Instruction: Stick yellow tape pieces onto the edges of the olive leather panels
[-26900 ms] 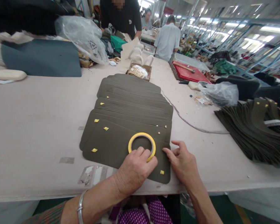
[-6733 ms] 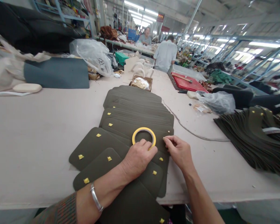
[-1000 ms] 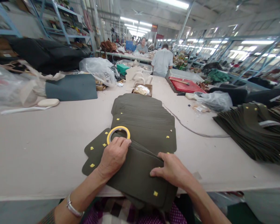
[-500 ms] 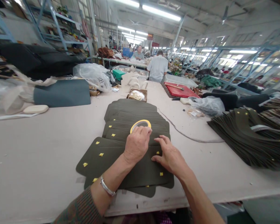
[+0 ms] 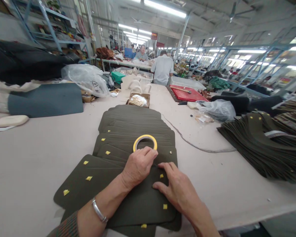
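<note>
1. The left hand (image 5: 139,168) has its fingers closed on the lower rim of the yellow tape roll (image 5: 145,136), which is above the overlapping dark green panels (image 5: 138,207), roughly midway between their left and right ends.
2. The right hand (image 5: 179,186) is partly spread, thumb and forefinger apart, at the right end of an upper panel; a yellow tape piece (image 5: 161,176) shows between the two digits. Whether the fingertips press down, I cannot tell.
3. The panels lie fanned over the middle of the tabletop (image 5: 212,191), reaching towards its near edge, the nearer ones jutting further left. More yellow pieces sit near their left and right ends.
4. A small metal stud (image 5: 170,152) shows on a panel beyond the right hand.
5. Past the far end of the panels, a small open box (image 5: 148,98) holds gold-coloured bits.
6. Towards the right edge of the tabletop lies a heap of dark strips (image 5: 251,154); a thin cord (image 5: 194,146) runs between it and the panels.
7. Near the far right is a red board (image 5: 192,95) with a hammer (image 5: 181,89) on top.
8. Near the far left lies a blue-grey sheet (image 5: 46,100), beside a clear plastic bag (image 5: 85,79).
</note>
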Available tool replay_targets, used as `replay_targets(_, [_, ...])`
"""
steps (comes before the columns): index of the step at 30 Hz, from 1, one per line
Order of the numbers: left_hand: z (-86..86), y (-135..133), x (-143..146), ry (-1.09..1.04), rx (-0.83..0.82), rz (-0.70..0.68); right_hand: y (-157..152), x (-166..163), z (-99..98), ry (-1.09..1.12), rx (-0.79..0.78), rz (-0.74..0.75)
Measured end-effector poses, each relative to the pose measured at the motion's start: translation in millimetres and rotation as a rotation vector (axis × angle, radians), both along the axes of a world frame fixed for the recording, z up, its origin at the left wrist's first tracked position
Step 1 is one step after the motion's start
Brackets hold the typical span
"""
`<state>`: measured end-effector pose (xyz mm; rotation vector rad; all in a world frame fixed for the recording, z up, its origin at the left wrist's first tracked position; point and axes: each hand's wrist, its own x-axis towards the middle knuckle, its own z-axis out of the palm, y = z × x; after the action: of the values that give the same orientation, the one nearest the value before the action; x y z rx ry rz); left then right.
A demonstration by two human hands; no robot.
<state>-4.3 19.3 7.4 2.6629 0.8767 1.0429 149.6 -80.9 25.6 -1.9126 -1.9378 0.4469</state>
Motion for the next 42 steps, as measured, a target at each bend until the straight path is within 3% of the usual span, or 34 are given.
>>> replay_targets(9, [6.6, -14.2, -1.3, -0.078, 0.002, -0.186, -20.8, 23.3, -8.7, 0.167, -0.016, -0.05])
replay_targets(14, [5.4, -21.7, -1.1, -0.043, -0.008, -0.173, -24.8, 34.7, -5.5, 0.27, 0.241, -0.16])
replay_targets(23, [2.5, -28.0, 2.1, -0.004, 0.011, -0.179, -11.0, 14.3, 0.3, 0.14, 0.563, 0.147])
replay_targets(35, [4.7, -33.0, 0.9, 0.088, -0.087, -0.242, -6.5, 8.8, -14.0, 0.059, 0.621, 0.105])
replay_targets(42, [8.0, -34.4, 4.7, 0.085, -0.072, -0.154, -11.3, 1.6, -12.3, 0.037, 0.622, -0.02])
